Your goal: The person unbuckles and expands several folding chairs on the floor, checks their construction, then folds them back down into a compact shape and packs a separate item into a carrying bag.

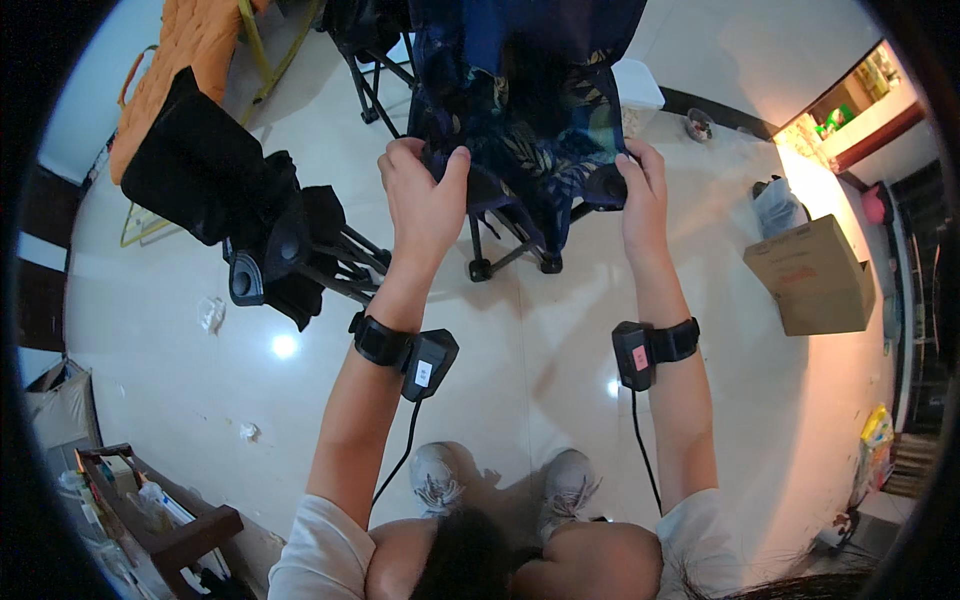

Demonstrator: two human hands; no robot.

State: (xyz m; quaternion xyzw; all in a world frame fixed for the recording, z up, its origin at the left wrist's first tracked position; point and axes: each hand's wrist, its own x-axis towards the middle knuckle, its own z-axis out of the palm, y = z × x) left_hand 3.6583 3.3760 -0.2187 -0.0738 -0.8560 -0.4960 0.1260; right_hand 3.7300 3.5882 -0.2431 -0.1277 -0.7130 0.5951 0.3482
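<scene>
Chair (545,120) gripped at two corners

Head view: the chair, blue with a leaf pattern, is at the upper middle, straight ahead of the person and between both forearms. Its cloth hangs over dark, crossed legs, whose feet appear to rest on the pale floor (530,370), though the dimness beneath the seat makes that hard to confirm. The left hand (425,195) is closed on the near left corner, thumb pointing up along the edge. The right hand (645,195) pinches the near right corner, its thumb and fingers bent around the border beside a dark patch. Each wrist carries a strapped black sensor, the left one (430,365) and the right one (633,355) both trailing a cable. Left of the left hand, a black folding seat (270,225) leans, partly folded. An orange lounger (185,70) lies behind it. Well to the right is a carton (815,275).
</scene>
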